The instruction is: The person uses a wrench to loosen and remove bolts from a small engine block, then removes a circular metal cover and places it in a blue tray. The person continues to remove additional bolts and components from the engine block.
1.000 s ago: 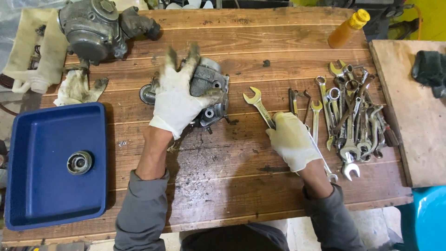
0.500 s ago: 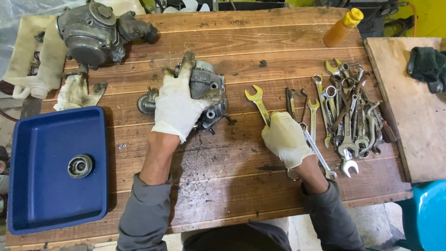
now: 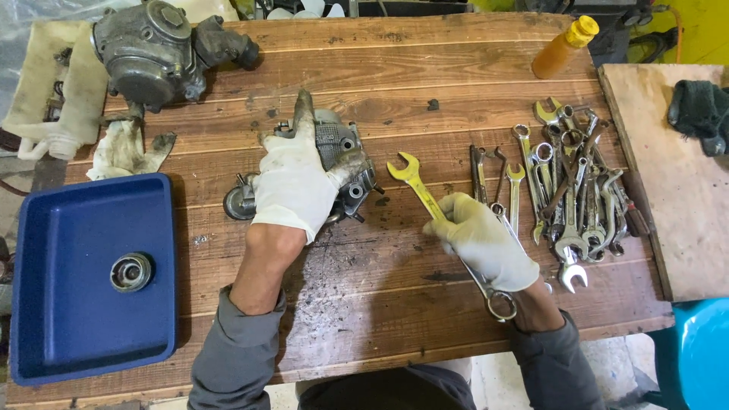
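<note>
My left hand (image 3: 292, 182), in a dirty white glove, lies over a grey metal engine part (image 3: 345, 163) in the middle of the wooden table (image 3: 380, 76) and grips it from above. Much of the part is hidden under the glove. My right hand (image 3: 486, 243), also gloved, is closed around the shank of a long yellowish combination spanner (image 3: 410, 178). The spanner's open jaw points up and left towards the engine part. Its ring end (image 3: 501, 304) sticks out below my wrist.
A heap of several spanners (image 3: 577, 190) lies right of my right hand. A blue tray (image 3: 45, 304) at the left holds a round metal piece (image 3: 130, 272). A large grey engine unit (image 3: 156, 49) and rags sit at the back left, an orange bottle (image 3: 562, 47) at the back right.
My right hand has shifted slightly along the yellowish spanner, and its ring end now shows below the wrist. My left hand stays on the engine part.
</note>
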